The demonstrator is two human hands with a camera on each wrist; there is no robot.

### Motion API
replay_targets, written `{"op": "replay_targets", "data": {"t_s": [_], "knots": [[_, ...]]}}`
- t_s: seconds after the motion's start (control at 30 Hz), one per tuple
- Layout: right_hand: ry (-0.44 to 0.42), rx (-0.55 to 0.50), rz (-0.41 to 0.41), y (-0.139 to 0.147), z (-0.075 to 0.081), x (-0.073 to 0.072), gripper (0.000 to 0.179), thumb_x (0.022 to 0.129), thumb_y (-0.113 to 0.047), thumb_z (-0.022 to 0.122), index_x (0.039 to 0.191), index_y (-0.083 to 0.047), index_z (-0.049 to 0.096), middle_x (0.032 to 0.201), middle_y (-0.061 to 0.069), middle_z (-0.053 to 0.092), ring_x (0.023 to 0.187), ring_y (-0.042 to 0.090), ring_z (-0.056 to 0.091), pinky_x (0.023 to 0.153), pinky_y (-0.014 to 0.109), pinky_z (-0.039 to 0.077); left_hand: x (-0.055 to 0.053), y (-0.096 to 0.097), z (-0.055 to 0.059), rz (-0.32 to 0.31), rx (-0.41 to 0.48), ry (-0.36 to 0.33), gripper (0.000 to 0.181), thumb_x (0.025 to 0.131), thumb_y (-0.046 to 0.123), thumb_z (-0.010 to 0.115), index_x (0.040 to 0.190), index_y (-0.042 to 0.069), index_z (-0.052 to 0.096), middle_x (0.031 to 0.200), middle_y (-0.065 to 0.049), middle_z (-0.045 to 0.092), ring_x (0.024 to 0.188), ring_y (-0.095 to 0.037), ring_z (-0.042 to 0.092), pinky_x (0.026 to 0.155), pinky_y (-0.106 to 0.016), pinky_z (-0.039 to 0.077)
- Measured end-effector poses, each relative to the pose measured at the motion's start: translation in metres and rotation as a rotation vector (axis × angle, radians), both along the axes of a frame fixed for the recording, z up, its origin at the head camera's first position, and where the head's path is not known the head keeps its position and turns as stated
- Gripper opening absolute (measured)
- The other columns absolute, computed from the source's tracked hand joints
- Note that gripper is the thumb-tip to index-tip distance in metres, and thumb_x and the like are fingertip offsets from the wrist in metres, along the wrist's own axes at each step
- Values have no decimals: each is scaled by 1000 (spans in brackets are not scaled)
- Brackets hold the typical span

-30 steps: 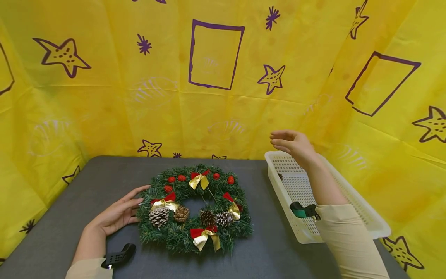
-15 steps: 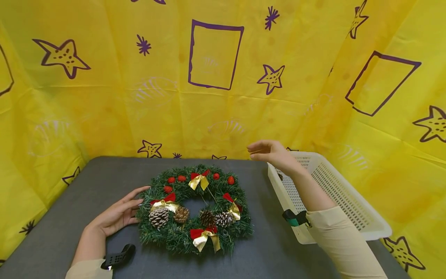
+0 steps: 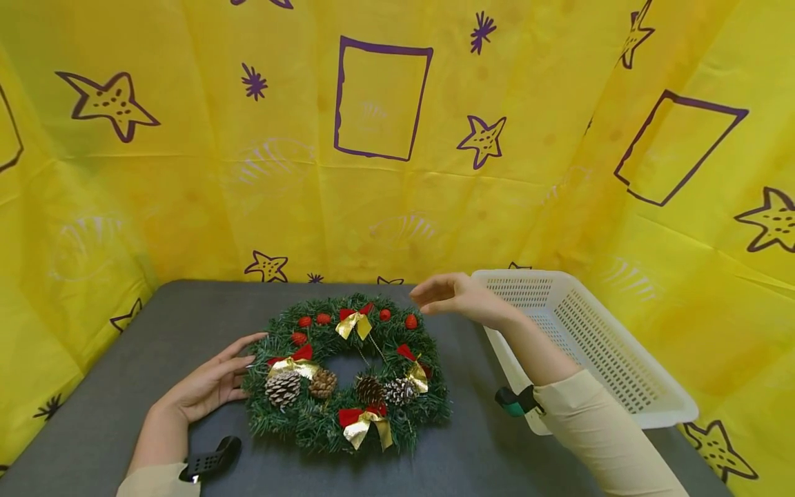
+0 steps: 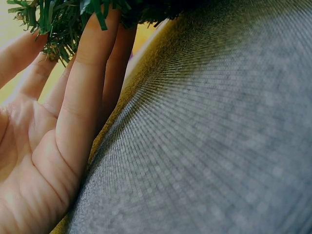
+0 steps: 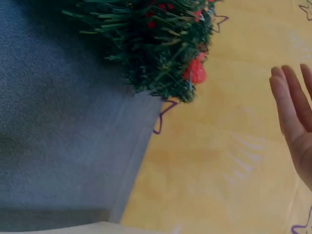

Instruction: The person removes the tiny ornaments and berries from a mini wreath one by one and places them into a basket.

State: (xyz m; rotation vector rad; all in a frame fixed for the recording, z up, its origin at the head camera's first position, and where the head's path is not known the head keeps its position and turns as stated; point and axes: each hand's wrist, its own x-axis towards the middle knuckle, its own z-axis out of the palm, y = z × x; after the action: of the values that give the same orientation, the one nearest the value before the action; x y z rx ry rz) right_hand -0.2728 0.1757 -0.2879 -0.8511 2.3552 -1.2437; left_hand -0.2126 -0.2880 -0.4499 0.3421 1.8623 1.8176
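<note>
A round green Christmas wreath (image 3: 304, 421) lies on the table in the head view. It carries gold-and-red bows (image 3: 355, 323), pine cones (image 3: 283, 388) and several red berries (image 3: 324, 319). My left hand (image 3: 208, 379) touches its left side; in the left wrist view, the nearly straight fingers (image 4: 80, 87) reach up against the green tinsel needles (image 4: 61, 29). My right hand (image 3: 456, 297) hovers at the wreath's far right, near a red berry (image 3: 411, 322). The right wrist view has its fingers (image 5: 287, 107) extended, apart from the wreath, with nothing visible in them.
A white perforated plastic basket (image 3: 611, 338) stands on the right of the dark grey table (image 3: 211, 310), partly behind my right forearm. Yellow cloth (image 3: 385, 200) printed with purple starfish and frames hangs behind and at both sides.
My right hand has moved left and down, from above the basket to beside the wreath's far right edge. The left hand and the wreath have stayed in place.
</note>
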Motion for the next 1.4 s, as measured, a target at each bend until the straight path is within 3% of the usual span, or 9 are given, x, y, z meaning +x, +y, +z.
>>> {"op": "replay_targets", "data": {"t_s": [0.1, 0.17, 0.27, 0.33, 0.5, 0.67, 0.93, 1.23, 1.4], "knots": [[-51, -8, 50, -3, -3, 0, 37, 93, -18, 69, 129, -9, 63, 134, 17, 64, 123, 28, 62, 100, 37, 52, 0, 0, 0, 1, -3, 7, 57, 110, 31, 30, 159, 39, 1, 161, -19, -32, 139, -8, 38, 107, -54, 43], [-98, -13, 92, -4, -5, 0, 40, 93, -16, 70, 131, -6, 62, 136, 22, 61, 124, 31, 62, 100, 36, 52, 0, 1, 0, -5, 7, 6, 58, 110, 31, 29, 159, 38, 0, 161, -18, -33, 144, -17, 37, 108, -56, 42], [-192, -18, 170, -6, -9, -1, 46, 91, -10, 70, 134, 0, 58, 140, 28, 55, 126, 40, 58, 99, 37, 53, 1, 2, 1, 6, -1, -8, 58, 110, 32, 30, 159, 39, -1, 161, -17, -31, 152, -40, 12, 110, -60, 38], [-246, -13, 218, -8, -12, -2, 49, 90, -8, 71, 135, 2, 56, 140, 30, 53, 128, 43, 55, 98, 37, 54, 2, 3, 1, 6, -6, -11, 58, 110, 33, 29, 159, 38, -3, 161, -17, -32, 150, -46, -3, 111, -63, 35], [-325, 13, 312, -13, -21, 0, 52, 88, -10, 75, 136, 1, 56, 141, 29, 53, 129, 40, 56, 97, 37, 54, 4, 5, 2, 14, 7, -25, 59, 110, 33, 30, 159, 37, -3, 160, -16, -34, 150, -48, -6, 112, -65, 32], [-369, 22, 385, -17, -29, 1, 54, 87, -8, 76, 136, 3, 55, 142, 31, 52, 130, 38, 55, 103, 40, 51, 5, 6, 3, 15, 26, -36, 60, 110, 31, 31, 159, 37, -3, 160, -14, -35, 148, -50, -12, 113, -68, 28], [-442, 95, 459, -21, -35, 4, 55, 87, -7, 75, 137, 1, 55, 144, 21, 54, 133, 32, 54, 106, 39, 49, 4, 5, 3, 4, 28, -29, 60, 110, 31, 30, 159, 37, -4, 159, -16, -37, 147, -52, -15, 112, -71, 25], [-451, 141, 473, -24, -45, 5, 55, 84, -1, 76, 136, -1, 57, 143, 18, 55, 129, 18, 57, 108, 45, 47, 1, 4, 3, -2, 29, -21, 60, 110, 31, 30, 159, 39, -4, 159, -15, -38, 146, -53, -16, 111, -72, 24], [-431, 166, 508, -25, -48, 6, 54, 82, 5, 75, 134, 0, 59, 143, 16, 56, 116, 10, 59, 97, 34, 52, 1, 3, 3, -3, 31, -25, 59, 110, 31, 29, 159, 39, -4, 158, -16, -39, 147, -51, -16, 112, -70, 26]]}}
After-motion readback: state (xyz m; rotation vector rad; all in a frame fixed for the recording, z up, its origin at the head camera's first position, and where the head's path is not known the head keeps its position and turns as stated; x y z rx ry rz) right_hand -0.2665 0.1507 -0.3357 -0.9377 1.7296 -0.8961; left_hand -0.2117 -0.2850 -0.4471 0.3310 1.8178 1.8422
